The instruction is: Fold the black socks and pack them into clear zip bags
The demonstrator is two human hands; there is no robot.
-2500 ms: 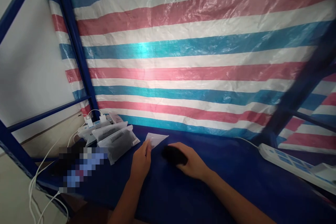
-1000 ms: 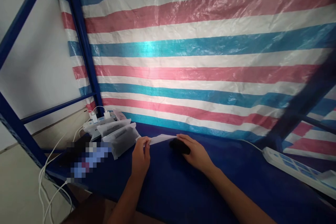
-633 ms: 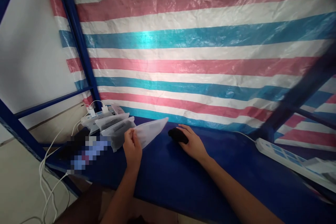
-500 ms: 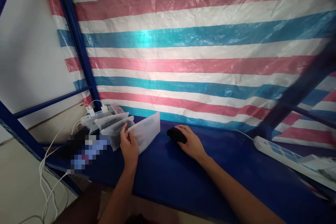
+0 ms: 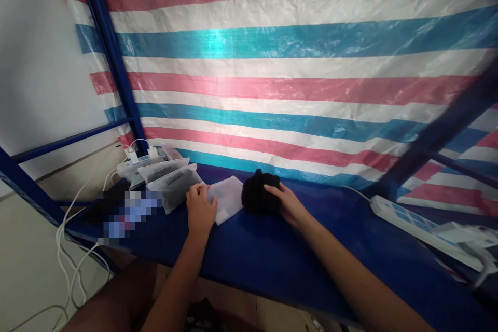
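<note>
My left hand is closed on the near left edge of a translucent white plastic bag, which lies tilted on the blue surface. A black, soft-looking cloth bundle is in my right hand, thumb across its side and fingers hidden behind it. The bundle meets the bag's right end; whether any part is inside, I cannot tell. Left of my left hand, a similar bag with something dark inside leans beside another filled bag.
A pixelated patch covers an object at the blue tabletop's left, near white cables. Power strips stand at the back left and right. A striped plastic sheet hangs behind, between blue metal posts.
My right hand has raised the black bundle and brought it against the bag. My left hand has shifted right, and the upright bag has tipped lower. The view has tilted slightly down.
</note>
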